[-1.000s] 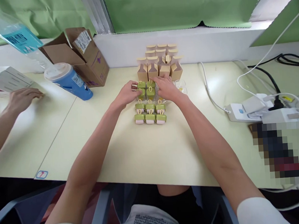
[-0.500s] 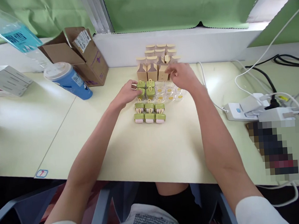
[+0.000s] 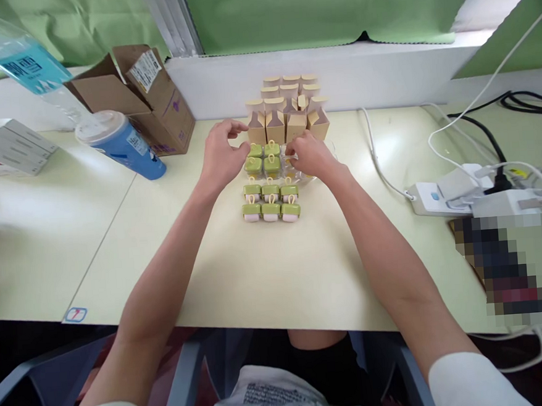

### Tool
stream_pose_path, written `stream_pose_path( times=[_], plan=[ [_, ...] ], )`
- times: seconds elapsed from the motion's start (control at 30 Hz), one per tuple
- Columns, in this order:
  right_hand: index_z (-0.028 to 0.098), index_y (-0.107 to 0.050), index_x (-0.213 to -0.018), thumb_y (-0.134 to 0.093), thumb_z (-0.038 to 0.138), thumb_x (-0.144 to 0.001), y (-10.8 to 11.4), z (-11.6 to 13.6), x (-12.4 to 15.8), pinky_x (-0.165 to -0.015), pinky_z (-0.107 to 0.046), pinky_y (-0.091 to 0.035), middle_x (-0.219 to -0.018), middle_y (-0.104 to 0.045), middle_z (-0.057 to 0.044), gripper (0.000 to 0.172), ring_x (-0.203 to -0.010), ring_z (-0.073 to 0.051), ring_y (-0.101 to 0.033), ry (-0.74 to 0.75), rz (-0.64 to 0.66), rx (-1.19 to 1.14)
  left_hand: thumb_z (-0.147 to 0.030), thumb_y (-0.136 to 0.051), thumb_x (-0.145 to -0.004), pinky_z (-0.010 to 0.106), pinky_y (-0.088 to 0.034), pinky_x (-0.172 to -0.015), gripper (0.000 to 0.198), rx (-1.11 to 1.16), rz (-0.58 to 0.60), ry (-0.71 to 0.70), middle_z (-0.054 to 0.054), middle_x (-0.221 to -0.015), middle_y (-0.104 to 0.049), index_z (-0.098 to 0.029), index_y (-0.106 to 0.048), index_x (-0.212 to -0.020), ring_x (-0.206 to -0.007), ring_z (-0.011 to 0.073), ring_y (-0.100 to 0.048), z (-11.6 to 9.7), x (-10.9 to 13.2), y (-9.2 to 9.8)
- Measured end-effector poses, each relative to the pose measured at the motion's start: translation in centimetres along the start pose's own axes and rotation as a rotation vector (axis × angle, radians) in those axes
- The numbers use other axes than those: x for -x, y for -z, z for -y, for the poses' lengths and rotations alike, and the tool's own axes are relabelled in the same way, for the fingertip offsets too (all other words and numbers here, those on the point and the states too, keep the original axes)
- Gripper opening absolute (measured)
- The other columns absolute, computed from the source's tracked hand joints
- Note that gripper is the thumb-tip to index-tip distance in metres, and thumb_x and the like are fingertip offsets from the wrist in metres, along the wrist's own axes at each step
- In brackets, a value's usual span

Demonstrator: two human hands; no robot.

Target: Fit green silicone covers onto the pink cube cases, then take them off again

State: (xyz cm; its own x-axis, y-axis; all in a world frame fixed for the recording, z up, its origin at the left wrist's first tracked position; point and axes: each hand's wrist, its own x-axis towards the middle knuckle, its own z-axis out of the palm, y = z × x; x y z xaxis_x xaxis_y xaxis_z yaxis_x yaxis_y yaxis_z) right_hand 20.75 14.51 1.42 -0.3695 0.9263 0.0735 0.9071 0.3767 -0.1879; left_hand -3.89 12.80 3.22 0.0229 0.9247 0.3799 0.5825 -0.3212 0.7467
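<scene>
My left hand hovers at the left of the small cases, its thumb and fingers apart and nothing between them. Beside it stand several clear cases with green lids and cream loops. My right hand reaches over a group of clear plastic cases with yellow stickers. Its bent fingertips are closed at the top of a case on the left of that group, and the hand covers most of the others. In front are two rows of green-lidded cases with pale pink bottoms. Behind stand several open cream cardboard boxes.
At the left are a blue cup, a tilted clear bottle, a brown carton and white boxes. To the right lie a power strip, cables and a blurred-out object. A white wall bounds the back.
My right hand has come down from the cream boxes to the clear cases. My left hand has drawn off the green lids, up and left, with its fingers opening.
</scene>
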Motion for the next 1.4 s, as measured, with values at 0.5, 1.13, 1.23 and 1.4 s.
stream_pose_path(
  times=[0.5,1.13,1.23,1.4],
  plan=[
    [0.006,-0.079,-0.128,-0.067,0.009,-0.112,0.7,0.4,0.1,-0.114,-0.043,-0.056,-0.128,-0.083,-0.02,0.021,-0.142,-0.037,-0.064,-0.009,0.024,-0.05,-0.011,-0.071,-0.087,0.033,-0.063,-0.089,0.021,0.009,0.01,-0.035,0.008,-0.123,-0.086,-0.022,-0.082,-0.101,-0.121,0.025,-0.074,-1.9,0.8,0.0],
    [0.01,-0.081,-0.129,-0.063,0.002,-0.107,3.7,2.3,1.5,-0.108,-0.044,-0.057,-0.134,-0.082,-0.018,0.03,-0.137,-0.036,-0.069,-0.063,-0.022,0.003,-0.024,-0.075,-0.087,0.036,-0.063,-0.09,0.011,-0.003,0.405,-0.19,0.005,-0.098,-0.086,-0.021,-0.083,-0.094,-0.09,0.0204,-0.076,-3.9,1.9,0.7],
    [0.009,-0.085,-0.117,-0.061,0.002,-0.107,3.6,2.6,1.4,-0.103,-0.041,-0.056,-0.13,-0.081,-0.019,0.027,-0.131,-0.034,-0.071,-0.081,0.038,0.028,-0.024,-0.073,-0.087,0.035,-0.06,-0.087,0.013,-0.033,0.541,-0.245,0.004,-0.091,-0.085,-0.021,-0.084,-0.093,-0.086,0.0202,-0.075,-4.2,2.4,0.4],
    [0.012,-0.085,-0.11,-0.062,0.008,-0.108,3.7,2.5,1.8,-0.094,-0.038,-0.057,-0.117,-0.085,-0.018,0.023,-0.117,-0.031,-0.075,-0.047,0.12,0.003,-0.022,-0.07,-0.086,0.035,-0.052,-0.077,0.017,-0.119,0.603,-0.269,0.003,-0.086,-0.084,-0.022,-0.086,-0.091,-0.079,0.0204,-0.071,-4.1,3.0,-0.9]
  ],
)
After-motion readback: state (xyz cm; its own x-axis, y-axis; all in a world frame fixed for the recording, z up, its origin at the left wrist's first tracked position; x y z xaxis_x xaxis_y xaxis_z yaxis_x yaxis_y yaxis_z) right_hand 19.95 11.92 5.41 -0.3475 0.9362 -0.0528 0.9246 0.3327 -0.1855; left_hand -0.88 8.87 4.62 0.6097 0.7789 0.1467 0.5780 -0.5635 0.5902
